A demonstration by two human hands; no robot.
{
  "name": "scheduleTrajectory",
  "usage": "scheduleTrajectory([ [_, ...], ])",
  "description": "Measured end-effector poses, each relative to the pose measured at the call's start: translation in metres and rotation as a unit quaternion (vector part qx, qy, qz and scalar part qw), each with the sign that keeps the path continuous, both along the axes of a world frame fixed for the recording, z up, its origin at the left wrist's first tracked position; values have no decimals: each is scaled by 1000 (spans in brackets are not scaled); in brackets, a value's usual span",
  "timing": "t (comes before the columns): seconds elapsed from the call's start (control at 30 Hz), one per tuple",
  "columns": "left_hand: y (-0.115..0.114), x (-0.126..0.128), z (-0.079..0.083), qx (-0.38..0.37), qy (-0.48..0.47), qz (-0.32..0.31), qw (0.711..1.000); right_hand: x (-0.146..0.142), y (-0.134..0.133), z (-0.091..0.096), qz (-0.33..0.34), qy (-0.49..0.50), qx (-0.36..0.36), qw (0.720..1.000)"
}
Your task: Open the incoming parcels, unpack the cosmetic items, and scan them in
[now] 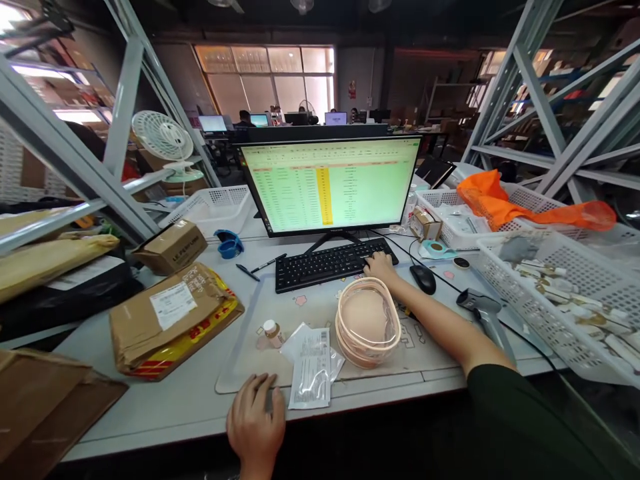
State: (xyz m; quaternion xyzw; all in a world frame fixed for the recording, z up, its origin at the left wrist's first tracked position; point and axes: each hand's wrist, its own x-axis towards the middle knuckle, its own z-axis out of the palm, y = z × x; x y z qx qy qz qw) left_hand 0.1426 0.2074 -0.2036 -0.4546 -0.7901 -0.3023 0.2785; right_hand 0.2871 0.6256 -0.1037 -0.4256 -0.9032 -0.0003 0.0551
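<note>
- Head view, with the pale pink round container (369, 327) as the clock's hub: I see it standing on the desk mat (240, 363), close in front of the person.
- At twelve, the right hand (381, 267) rests on the right part of the black keyboard (320, 268), fingers bent over the keys and gripping nothing.
- At eight, the left hand (256, 417) lies palm down at the desk's near edge, its fingers loose and grasping nothing.
- Between that hand and the container, also toward eight, lie white packets (311, 380), overlapping.
- At nine, a small white-capped bottle (273, 333) stands upright; well beyond it lies a brown parcel (167, 317).
- Behind the keyboard, toward twelve, the monitor (330, 187) shows a table with a yellow column.
- At two, a black mouse (423, 279); at three, a handheld scanner (481, 308) and, farther out, a white basket (545, 323) of small items.
</note>
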Motion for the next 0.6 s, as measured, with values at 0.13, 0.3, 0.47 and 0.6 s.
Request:
scheduleTrajectory([
  [0.13,-1,-1,1,-9,0,-3,1000,5,1,-5,5,-4,-10,1000],
  [0.3,-2,-4,1,-8,6,-17,1000,26,1,-10,20,3,-23,1000],
  [0.47,0,-2,2,-8,-4,-3,1000,37,5,-17,12,22,-23,999],
  [0.6,1,0,5,4,0,-4,1000,37,10,-21,-24,39,-20,999],
])
